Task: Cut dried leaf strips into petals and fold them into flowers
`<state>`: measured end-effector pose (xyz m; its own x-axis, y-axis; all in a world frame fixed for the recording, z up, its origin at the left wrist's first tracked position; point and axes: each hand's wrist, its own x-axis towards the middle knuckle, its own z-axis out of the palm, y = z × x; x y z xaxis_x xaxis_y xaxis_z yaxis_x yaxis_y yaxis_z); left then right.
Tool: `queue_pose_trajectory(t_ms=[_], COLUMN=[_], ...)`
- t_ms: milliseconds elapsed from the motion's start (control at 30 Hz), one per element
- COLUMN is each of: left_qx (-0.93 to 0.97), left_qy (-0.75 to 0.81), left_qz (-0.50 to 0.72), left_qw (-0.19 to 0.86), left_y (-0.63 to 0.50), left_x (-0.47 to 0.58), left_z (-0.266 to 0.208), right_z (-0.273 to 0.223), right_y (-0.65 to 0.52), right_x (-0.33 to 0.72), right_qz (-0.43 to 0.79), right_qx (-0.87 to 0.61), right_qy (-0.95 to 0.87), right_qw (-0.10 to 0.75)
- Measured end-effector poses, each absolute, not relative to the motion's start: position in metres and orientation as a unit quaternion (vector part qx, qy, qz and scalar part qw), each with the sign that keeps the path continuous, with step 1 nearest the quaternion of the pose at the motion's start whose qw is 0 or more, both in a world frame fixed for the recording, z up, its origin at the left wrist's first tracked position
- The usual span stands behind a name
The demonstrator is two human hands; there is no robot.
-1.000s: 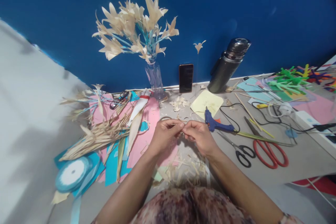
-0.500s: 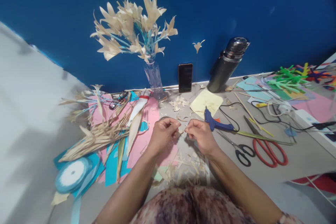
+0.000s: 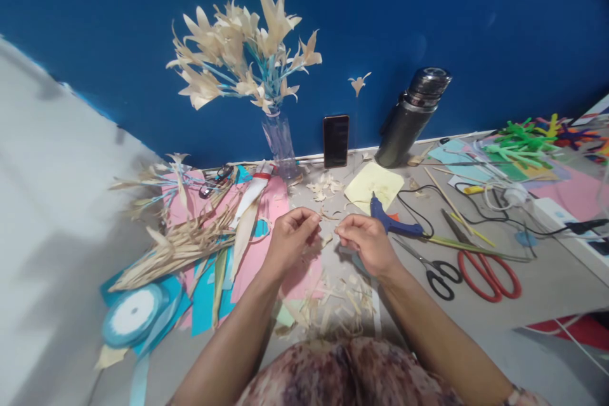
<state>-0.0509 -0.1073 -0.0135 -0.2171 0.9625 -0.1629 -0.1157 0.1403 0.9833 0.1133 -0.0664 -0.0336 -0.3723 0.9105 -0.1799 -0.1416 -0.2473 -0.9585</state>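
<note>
My left hand is closed in a pinch over the pink sheet; whatever is between its fingertips is too small to make out. A short gap to the right, my right hand also pinches, with a tiny thing at its fingertips that I cannot name. A small pale husk piece shows between the two hands. Close by the right hand lies a blue glue gun, its nozzle over a yellow paper. Cut husk scraps litter the table below my hands.
Dried-husk flowers stand in a clear vase. A phone and a dark flask are by the wall. To the right lie black scissors and red scissors. Left are a husk bundle and a ribbon roll.
My left hand has shifted slightly up and left, opening a little more gap to my right hand. The right hand has barely moved.
</note>
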Motion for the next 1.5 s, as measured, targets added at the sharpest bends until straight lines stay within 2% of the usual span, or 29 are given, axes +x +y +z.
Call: queue_pose_trajectory(t_ms=[133,300,500,633,833,1067,1200,1367,1500], left_qx=[0.400,0.468,0.514,0.514,0.499,0.416,0.413,0.417,0.395], left_qy=[0.599,0.633,0.611,0.611,0.619,0.623,0.615,0.604,0.571], left_qz=[0.531,0.504,0.485,0.493,0.505,0.543,0.554,0.551,0.562], left_qw=[0.447,0.357,0.357,0.345,0.335,0.378,0.379,0.397,0.450], left_y=[-0.108,-0.112,-0.117,-0.118,-0.119,-0.115,-0.115,-0.117,-0.117], left_x=[-0.051,-0.046,-0.033,-0.031,-0.033,-0.038,-0.036,-0.034,-0.033], left_z=[-0.017,-0.017,-0.010,-0.007,-0.011,-0.006,-0.002,-0.006,-0.012], right_z=[-0.035,-0.033,-0.038,-0.040,-0.038,-0.030,-0.026,-0.025,-0.026], right_y=[-0.067,-0.074,-0.080,-0.081,-0.079,-0.069,-0.068,-0.073,-0.076], right_x=[0.114,0.110,0.105,0.105,0.109,0.121,0.122,0.116,0.113], right_qz=[0.625,0.464,0.249,0.187,0.208,0.458,0.420,0.418,0.434], right_qx=[-0.405,-0.389,-0.389,-0.407,-0.431,-0.411,-0.418,-0.403,-0.394], right_qy=[-0.550,-0.681,-0.764,-0.778,-0.773,-0.662,-0.643,-0.675,-0.675], right_qw=[0.378,0.411,0.451,0.441,0.416,0.428,0.484,0.455,0.448])
